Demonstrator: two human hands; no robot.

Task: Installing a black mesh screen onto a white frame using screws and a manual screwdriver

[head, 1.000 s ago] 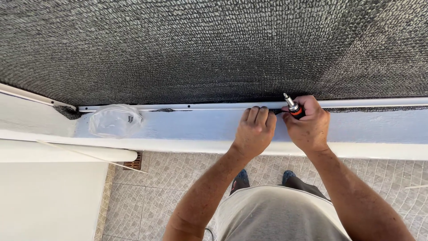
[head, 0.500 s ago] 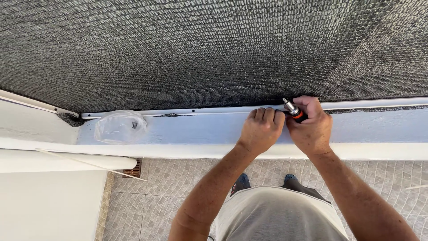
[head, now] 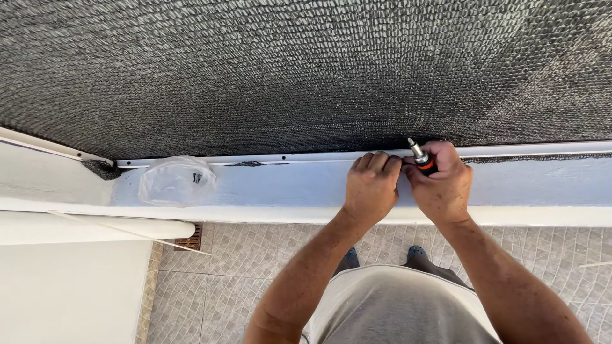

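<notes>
— Two hands are seen at the white ledge, side by side at about three o'clock from the frame's centre. What can go wrong?

— A slip is judged the main risk. The right hand is clamped around a screwdriver with an orange-and-black handle, its metal tip pointing up toward twelve o'clock, bare and close to the dark mesh screen. If pressure is lost, the weave could be snagged or torn, or the left hand jabbed, since it is touching the right.

— And the left grip?

— It is curled, fingertips pressed on the thin white strip along the mesh's lower edge. Whether anything small is pinched inside cannot be told.

— Anything else at risk?

— One clear plastic bag lies loose on the ledge at nine o'clock from the hands, well apart. It could be knocked or blown down to the tiled floor.

— Counts?

— One screwdriver, one bag, one mesh screen, one strip with a few small holes visible, one floor drain at seven o'clock, and two shoes are counted below.
</notes>
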